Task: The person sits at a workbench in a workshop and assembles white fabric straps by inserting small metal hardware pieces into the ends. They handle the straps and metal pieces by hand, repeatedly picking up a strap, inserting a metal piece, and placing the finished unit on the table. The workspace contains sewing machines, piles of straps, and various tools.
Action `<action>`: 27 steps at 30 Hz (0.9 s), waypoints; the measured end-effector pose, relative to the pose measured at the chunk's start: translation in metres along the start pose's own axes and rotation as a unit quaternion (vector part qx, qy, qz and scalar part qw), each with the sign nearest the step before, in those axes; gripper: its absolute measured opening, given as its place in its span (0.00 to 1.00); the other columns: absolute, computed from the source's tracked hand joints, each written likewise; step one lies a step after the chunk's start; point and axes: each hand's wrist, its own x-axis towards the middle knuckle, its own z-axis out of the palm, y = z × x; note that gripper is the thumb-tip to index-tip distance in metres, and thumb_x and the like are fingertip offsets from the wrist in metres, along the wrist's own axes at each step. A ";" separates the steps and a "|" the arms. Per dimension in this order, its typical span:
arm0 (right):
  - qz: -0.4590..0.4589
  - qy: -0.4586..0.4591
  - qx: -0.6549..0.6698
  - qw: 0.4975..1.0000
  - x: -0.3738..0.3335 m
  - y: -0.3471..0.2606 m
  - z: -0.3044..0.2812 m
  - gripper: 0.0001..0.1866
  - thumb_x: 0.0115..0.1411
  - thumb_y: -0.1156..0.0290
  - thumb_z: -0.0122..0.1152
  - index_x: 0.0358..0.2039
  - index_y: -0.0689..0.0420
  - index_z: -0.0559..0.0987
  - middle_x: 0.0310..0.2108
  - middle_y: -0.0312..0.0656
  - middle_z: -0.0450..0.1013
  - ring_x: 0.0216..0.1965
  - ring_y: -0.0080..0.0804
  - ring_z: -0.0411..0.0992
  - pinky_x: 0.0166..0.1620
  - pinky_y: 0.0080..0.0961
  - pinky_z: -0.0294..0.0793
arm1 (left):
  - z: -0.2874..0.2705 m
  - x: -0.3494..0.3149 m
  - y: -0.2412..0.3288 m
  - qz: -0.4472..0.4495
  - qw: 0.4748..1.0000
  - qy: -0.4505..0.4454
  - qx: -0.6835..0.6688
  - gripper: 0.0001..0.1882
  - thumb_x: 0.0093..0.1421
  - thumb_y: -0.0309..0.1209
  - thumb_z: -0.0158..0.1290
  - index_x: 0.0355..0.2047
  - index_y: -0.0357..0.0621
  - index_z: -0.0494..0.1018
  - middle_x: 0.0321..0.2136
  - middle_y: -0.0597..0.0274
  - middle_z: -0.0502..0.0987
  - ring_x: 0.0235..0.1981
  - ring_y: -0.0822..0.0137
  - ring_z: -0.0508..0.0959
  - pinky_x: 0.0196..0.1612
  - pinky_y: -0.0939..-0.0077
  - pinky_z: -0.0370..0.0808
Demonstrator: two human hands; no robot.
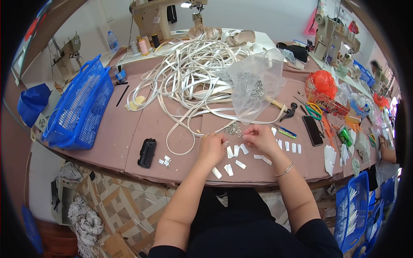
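My left hand (213, 147) is over the near part of the table, its fingers drawn together around a small pale piece I cannot make out. Facing it, my right hand (261, 138) pinches thumb against fingertips; what lies between them is too small to name. Just beyond the fingertips is a little heap of metal rings or buckles (233, 128). Short white strips (240, 164) lie scattered below and between the hands, with several more beside my right wrist. A clear plastic bag (249, 96) of metal pieces rests behind the heap. Long white straps (193, 77) pile up beyond.
On the left stand a blue basket (81, 112) and a black case (147, 152). To the right are a hammer (289, 112), a phone (312, 130), green-handled scissors (314, 111) and a red bag (322, 84). A sewing machine (150, 19) is at the back. Another person's arm (387, 152) shows far right.
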 end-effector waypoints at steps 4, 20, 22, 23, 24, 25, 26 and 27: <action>0.016 -0.004 0.112 0.994 -0.009 -0.001 0.007 0.05 0.49 0.78 0.58 0.28 0.62 0.73 0.20 0.35 0.70 0.20 0.17 0.67 0.22 0.11 0.66 | -0.010 -0.003 0.007 -0.146 0.917 -0.017 -0.370 0.12 0.48 0.23 0.53 0.34 0.38 0.69 0.28 0.60 0.72 0.27 0.69 0.73 0.29 0.82 0.70; -0.085 -0.031 0.294 0.952 -0.055 -0.032 0.046 0.07 0.51 0.78 0.56 0.31 0.65 0.71 0.27 0.41 0.71 0.28 0.22 0.71 0.33 0.14 0.71 | -0.036 -0.047 0.064 -0.101 0.798 0.144 -0.576 0.07 0.51 0.18 0.51 0.30 0.36 0.65 0.26 0.58 0.73 0.27 0.73 0.75 0.31 0.84 0.73; -0.096 -0.026 0.274 0.957 -0.059 -0.034 0.044 0.07 0.50 0.78 0.56 0.31 0.65 0.72 0.27 0.40 0.71 0.28 0.22 0.71 0.33 0.14 0.71 | -0.030 -0.050 0.064 -0.088 0.824 0.160 -0.537 0.07 0.50 0.17 0.52 0.29 0.34 0.65 0.25 0.59 0.73 0.27 0.74 0.75 0.30 0.85 0.72; -0.103 -0.022 0.261 0.960 -0.062 -0.035 0.044 0.06 0.50 0.78 0.56 0.30 0.65 0.72 0.26 0.40 0.72 0.28 0.22 0.71 0.33 0.14 0.71 | -0.030 -0.052 0.065 -0.076 0.849 0.166 -0.497 0.07 0.49 0.17 0.52 0.29 0.34 0.66 0.26 0.59 0.73 0.28 0.74 0.74 0.30 0.86 0.72; -0.110 -0.017 0.248 0.962 -0.063 -0.035 0.044 0.06 0.50 0.78 0.56 0.30 0.65 0.72 0.26 0.40 0.72 0.28 0.22 0.71 0.33 0.14 0.71 | -0.029 -0.054 0.067 -0.064 0.871 0.171 -0.455 0.07 0.49 0.17 0.52 0.29 0.33 0.67 0.27 0.59 0.73 0.28 0.75 0.74 0.30 0.86 0.72; -0.122 -0.001 0.236 0.964 -0.064 -0.035 0.045 0.06 0.50 0.78 0.57 0.29 0.65 0.73 0.25 0.39 0.72 0.28 0.21 0.71 0.32 0.14 0.71 | -0.029 -0.056 0.068 -0.051 0.892 0.176 -0.413 0.07 0.49 0.17 0.53 0.29 0.33 0.67 0.27 0.59 0.73 0.28 0.75 0.74 0.31 0.87 0.72; -0.133 0.015 0.223 0.965 -0.065 -0.035 0.047 0.05 0.50 0.79 0.57 0.29 0.64 0.74 0.25 0.39 0.72 0.27 0.21 0.71 0.31 0.15 0.71 | -0.027 -0.057 0.068 -0.025 0.899 0.187 -0.396 0.07 0.49 0.17 0.53 0.29 0.33 0.68 0.28 0.59 0.73 0.28 0.75 0.74 0.31 0.87 0.72; -0.145 0.030 0.211 0.966 -0.066 -0.035 0.048 0.04 0.49 0.79 0.57 0.28 0.64 0.75 0.25 0.38 0.72 0.27 0.21 0.71 0.31 0.15 0.71 | -0.025 -0.057 0.068 0.002 0.904 0.198 -0.379 0.06 0.49 0.17 0.53 0.29 0.33 0.68 0.29 0.58 0.73 0.28 0.75 0.74 0.31 0.87 0.71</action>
